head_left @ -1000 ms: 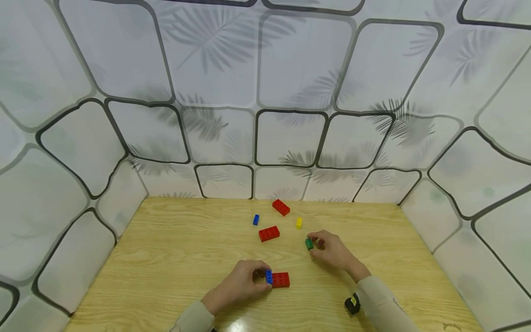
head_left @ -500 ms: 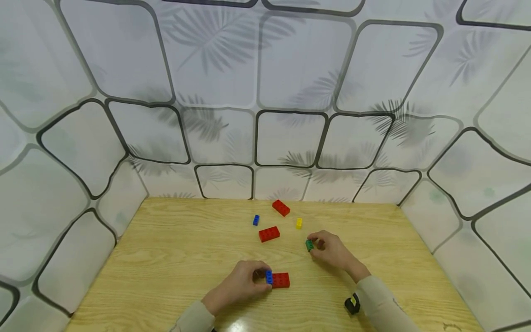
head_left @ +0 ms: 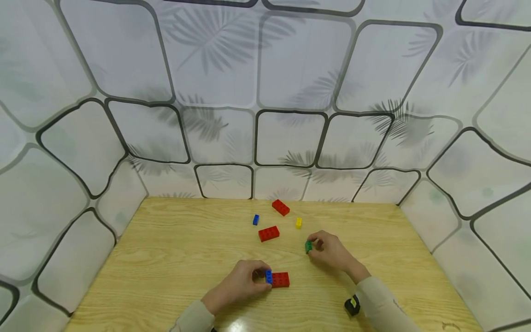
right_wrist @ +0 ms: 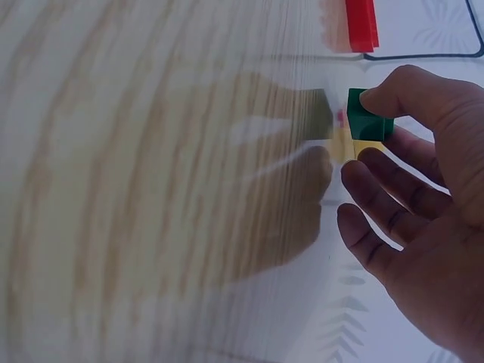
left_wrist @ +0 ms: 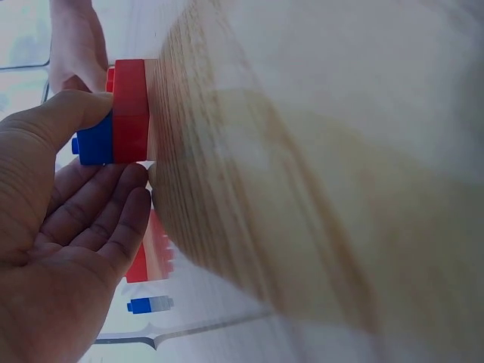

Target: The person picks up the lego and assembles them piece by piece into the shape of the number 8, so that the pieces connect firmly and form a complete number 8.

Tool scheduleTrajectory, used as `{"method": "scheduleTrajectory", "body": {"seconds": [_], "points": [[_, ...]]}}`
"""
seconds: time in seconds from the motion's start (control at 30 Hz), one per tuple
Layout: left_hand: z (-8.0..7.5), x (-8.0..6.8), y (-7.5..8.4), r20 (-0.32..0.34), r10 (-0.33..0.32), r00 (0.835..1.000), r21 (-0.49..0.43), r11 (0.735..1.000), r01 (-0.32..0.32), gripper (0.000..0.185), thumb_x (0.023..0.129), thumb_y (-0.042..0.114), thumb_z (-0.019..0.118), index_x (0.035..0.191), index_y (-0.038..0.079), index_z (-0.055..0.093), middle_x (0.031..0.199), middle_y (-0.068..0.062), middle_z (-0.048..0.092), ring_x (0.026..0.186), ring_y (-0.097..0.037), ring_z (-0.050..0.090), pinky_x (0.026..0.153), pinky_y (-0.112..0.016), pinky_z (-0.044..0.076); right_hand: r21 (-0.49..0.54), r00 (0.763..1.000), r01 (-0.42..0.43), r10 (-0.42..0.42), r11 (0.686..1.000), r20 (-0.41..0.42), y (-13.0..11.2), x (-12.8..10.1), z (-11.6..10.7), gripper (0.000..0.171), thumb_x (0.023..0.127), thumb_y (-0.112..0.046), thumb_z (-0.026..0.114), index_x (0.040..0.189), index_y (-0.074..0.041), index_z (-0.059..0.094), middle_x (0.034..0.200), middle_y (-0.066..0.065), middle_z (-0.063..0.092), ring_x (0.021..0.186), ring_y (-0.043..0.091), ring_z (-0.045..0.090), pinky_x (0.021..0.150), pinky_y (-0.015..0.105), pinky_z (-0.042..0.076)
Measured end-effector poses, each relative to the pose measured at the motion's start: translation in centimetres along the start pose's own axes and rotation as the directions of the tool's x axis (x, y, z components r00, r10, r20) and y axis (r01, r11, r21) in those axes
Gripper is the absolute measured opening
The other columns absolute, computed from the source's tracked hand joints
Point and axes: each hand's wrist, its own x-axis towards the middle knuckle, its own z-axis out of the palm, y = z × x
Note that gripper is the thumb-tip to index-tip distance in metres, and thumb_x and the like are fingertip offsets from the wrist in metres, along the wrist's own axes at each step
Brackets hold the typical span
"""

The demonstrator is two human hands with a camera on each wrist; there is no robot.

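Altogether three red bricks [head_left: 268, 234], two blue [head_left: 256, 220].

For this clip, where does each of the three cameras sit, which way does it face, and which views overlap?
Head: worn on the head, looking forward and down at the wooden table; both hands and sleeves show.
Left wrist: beside the left hand, facing the joined blue and red bricks it pinches.
Right wrist: beside the right hand, facing the small green brick it pinches.
Shared: head and left wrist both show the blue-red pair; head and right wrist both show the green brick.
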Motion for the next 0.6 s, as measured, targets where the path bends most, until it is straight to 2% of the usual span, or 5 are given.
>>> {"method": "scheduleTrajectory", "body": {"seconds": [0.3,0.6], "points": [[0.0,0.1,0.0,0.003,-0.003,1.000,-0.002,1.000,0.003,0.033,0.092,0.025,0.083,0.121,0.010,0.074,0.108,0.005,0.074,0.094,-0.004,0.065,0.083,-0.021,0.055,0.021,0.999,-0.027,0.026,0.999,0.024,-1.0,-0.2,0.1,0.031,0.092,-0.016,0.080,0.120,-0.007,0.070,0.110,0.004,0.070,0.097,0.019,0.063,0.077,0.025,0.052],[-0.1,0.0,0.2,0.007,-0.005,1.000,-0.010,1.000,0.006,0.032,0.093,0.025,0.083,0.120,0.011,0.074,0.108,0.005,0.074,0.095,-0.005,0.066,0.084,-0.022,0.055,0.034,0.998,-0.058,0.057,0.998,0.040,-2.3,-0.6,0.3,0.028,0.091,-0.015,0.079,0.117,-0.010,0.068,0.099,-0.001,0.070,0.090,0.012,0.063,0.069,0.023,0.051]]}}
